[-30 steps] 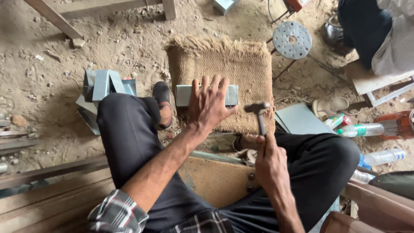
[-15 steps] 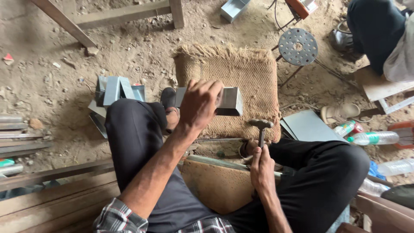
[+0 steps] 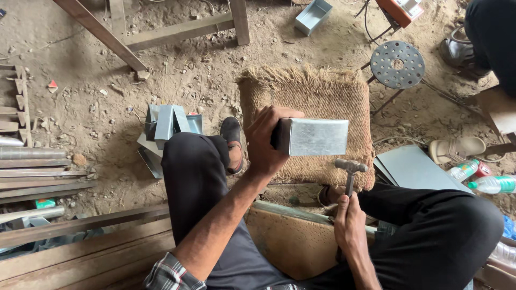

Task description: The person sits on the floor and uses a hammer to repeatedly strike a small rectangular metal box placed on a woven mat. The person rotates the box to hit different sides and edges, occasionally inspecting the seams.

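My left hand [image 3: 266, 140] grips one end of a rectangular sheet-metal box [image 3: 317, 137] and holds it lifted above a brown burlap mat [image 3: 317, 96] on the dirt floor. My right hand [image 3: 349, 225] is closed around the handle of a hammer [image 3: 350, 167], whose head points up just below the box and does not touch it. Both my knees, in dark trousers, frame the mat, and a sandalled foot [image 3: 232, 142] rests beside its left edge.
A pile of folded sheet-metal pieces [image 3: 166, 126] lies left of my knee. A flat metal sheet [image 3: 414, 169], plastic bottles [image 3: 486, 182] and a sandal [image 3: 457, 149] are at the right. A perforated round stool [image 3: 396, 64], wooden frame [image 3: 177, 29] and planks [image 3: 43, 172] surround the spot. Another person's leg [image 3: 492, 32] is at top right.
My left hand closed on the metal box, which lay flat on the mat, and lifted it off, turning it. The hammer stayed low in my right hand.
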